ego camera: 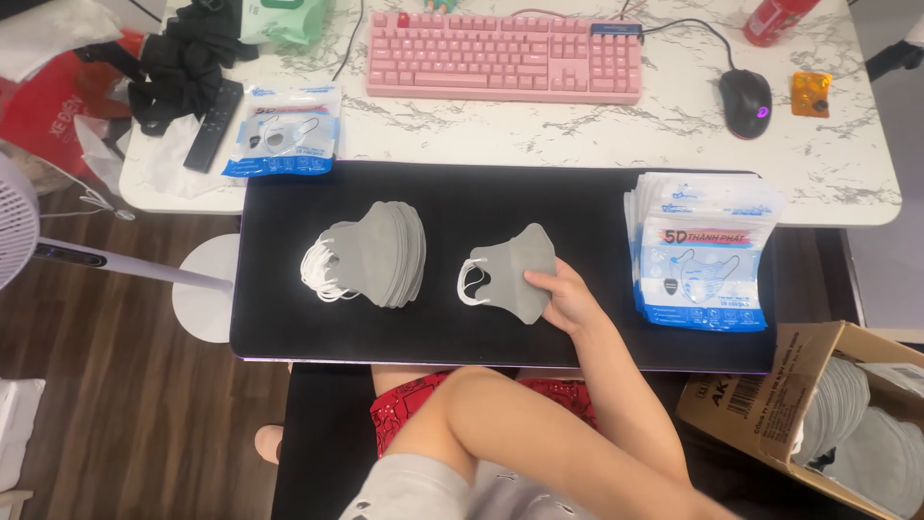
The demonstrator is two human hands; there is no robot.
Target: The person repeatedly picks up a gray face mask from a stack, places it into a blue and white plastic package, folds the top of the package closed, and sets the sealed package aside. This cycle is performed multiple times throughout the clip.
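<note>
Right hand [570, 300] rests on a small stack of grey masks [515, 273] lying flat near the middle of the black mat [577, 207]; fingers are curled over the stack's right edge, pinching it, thumb side under or beside, hard to tell. White ear loops stick out on the stack's left. Left hand is not visible; only a forearm crosses low in the frame.

A bigger mask pile [380, 252] sits apart to the left, fanned and leaning, loops hanging off its left side. Printed pouches [703, 252] are stacked at the mat's right edge. An open box [770, 409] with more grey masks stands lower right, off the desk. Keyboard [503, 55], mouse [745, 102] and a remote [214, 125] lie farther back.

Risks, as I judge them:
- grip is at one edge only, so the masks could fan out or slide apart if lifted;
- loose loops could snag or tangle with each other;
- the leaning pile could topple if bumped;
- the pouch stack sits right at the mat edge, so an elbow nudge could push it toward the box.
</note>
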